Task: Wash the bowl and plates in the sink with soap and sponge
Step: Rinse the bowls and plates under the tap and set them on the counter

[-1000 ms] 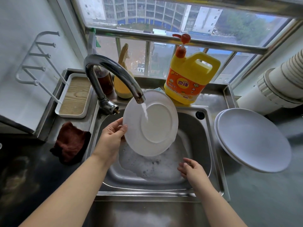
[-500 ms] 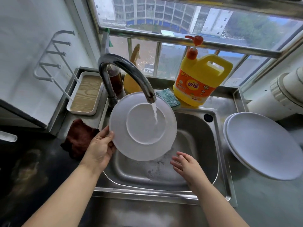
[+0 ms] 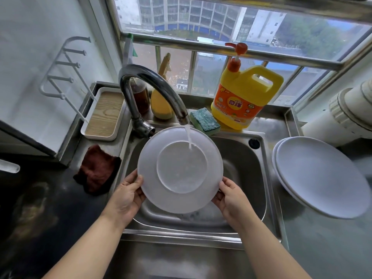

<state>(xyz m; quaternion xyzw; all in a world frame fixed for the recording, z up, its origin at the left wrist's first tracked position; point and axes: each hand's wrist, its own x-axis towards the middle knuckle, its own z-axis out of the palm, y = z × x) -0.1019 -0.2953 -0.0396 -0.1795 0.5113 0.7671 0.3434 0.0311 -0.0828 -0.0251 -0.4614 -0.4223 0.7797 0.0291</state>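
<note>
A white plate point(image 3: 180, 168) is held over the steel sink point(image 3: 247, 174), tilted toward me, with tap water landing on its upper middle. My left hand point(image 3: 127, 196) grips its lower left rim. On the lower right rim my right hand point(image 3: 231, 196) holds it too. The curved faucet point(image 3: 153, 85) runs above the plate. A green and yellow sponge point(image 3: 205, 121) lies on the sink's back ledge beside the yellow soap jug point(image 3: 245, 97). Two white plates point(image 3: 320, 176) are stacked on the counter to the right. Foam sits in the sink bottom.
A dark red cloth point(image 3: 96, 170) lies left of the sink. A white tray with a wooden base point(image 3: 104, 113) stands behind it. A brown bottle point(image 3: 141, 95) and a yellow brush point(image 3: 162, 103) stand behind the faucet. A white pipe point(image 3: 342, 111) runs at the right.
The plate has come lower and toward me under the stream. My right hand has risen from the basin and taken hold of the plate's right rim. My left hand stays on the left rim.
</note>
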